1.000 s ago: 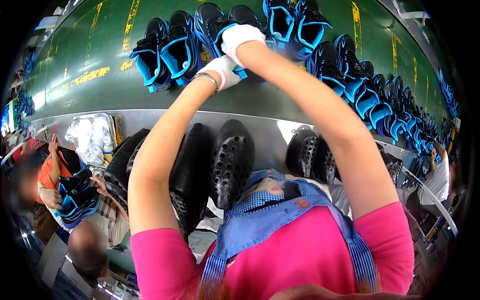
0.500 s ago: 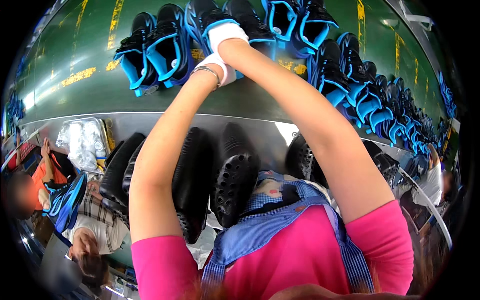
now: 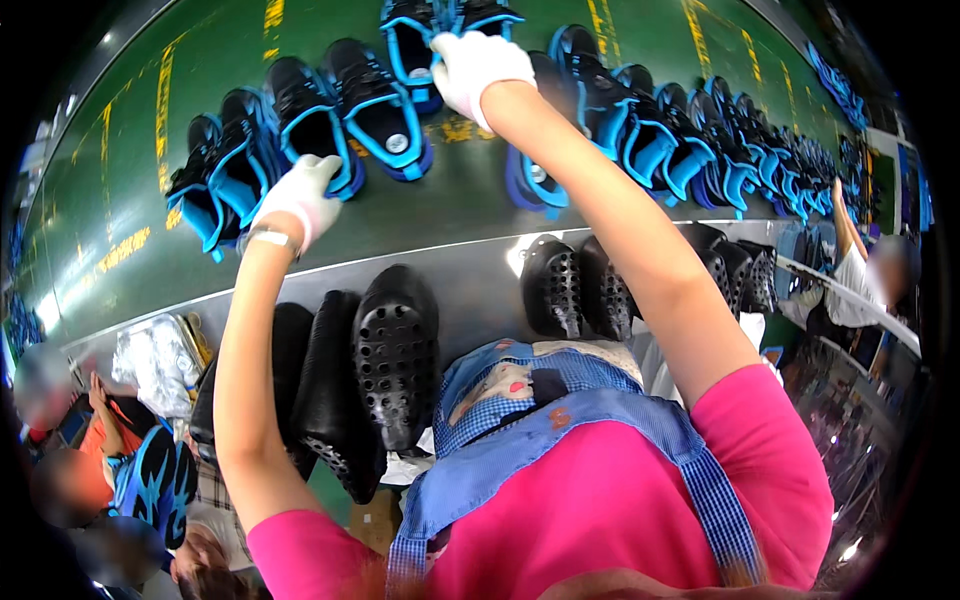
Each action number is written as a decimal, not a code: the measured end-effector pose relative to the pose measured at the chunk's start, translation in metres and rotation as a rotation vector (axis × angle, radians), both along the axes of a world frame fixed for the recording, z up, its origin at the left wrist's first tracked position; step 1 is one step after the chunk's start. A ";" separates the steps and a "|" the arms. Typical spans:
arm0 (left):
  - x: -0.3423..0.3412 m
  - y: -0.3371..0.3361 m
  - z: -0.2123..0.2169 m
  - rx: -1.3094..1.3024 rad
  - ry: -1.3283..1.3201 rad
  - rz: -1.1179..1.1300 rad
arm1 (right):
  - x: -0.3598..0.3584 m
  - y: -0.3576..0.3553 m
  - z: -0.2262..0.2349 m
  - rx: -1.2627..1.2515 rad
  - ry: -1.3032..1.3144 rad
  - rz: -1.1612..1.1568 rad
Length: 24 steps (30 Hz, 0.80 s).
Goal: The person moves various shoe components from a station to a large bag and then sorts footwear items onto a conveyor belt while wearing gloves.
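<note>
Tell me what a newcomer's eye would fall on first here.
Probably the long row of black-and-blue shoes across the green table, in the upper part of the view. Next, the white-gloved left hand by the heel of one shoe, and the white-gloved right hand near other shoes farther right. Then the bright pink shirt at bottom centre.

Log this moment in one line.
Left gloved hand: at black-blue sneaker | right gloved hand: near farther sneaker pair | perforated black shoe forms: beside green table

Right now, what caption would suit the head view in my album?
White-gloved left hand and right hand among black-and-blue shoes on a green table.
</note>
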<state>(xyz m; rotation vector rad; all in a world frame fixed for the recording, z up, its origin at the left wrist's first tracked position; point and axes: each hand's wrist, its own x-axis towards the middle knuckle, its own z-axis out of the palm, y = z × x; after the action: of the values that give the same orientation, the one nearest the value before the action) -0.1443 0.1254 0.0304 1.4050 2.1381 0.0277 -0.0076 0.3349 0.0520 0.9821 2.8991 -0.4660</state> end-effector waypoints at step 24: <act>0.074 0.084 -0.066 -0.453 -0.062 -0.054 | 0.093 0.015 -0.050 -0.214 -0.305 0.199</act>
<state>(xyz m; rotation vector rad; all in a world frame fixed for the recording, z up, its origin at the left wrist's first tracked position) -0.0707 0.2095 -0.0351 1.1731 1.8992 -0.4028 0.0852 0.3502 0.0020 0.6604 2.5749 -0.5456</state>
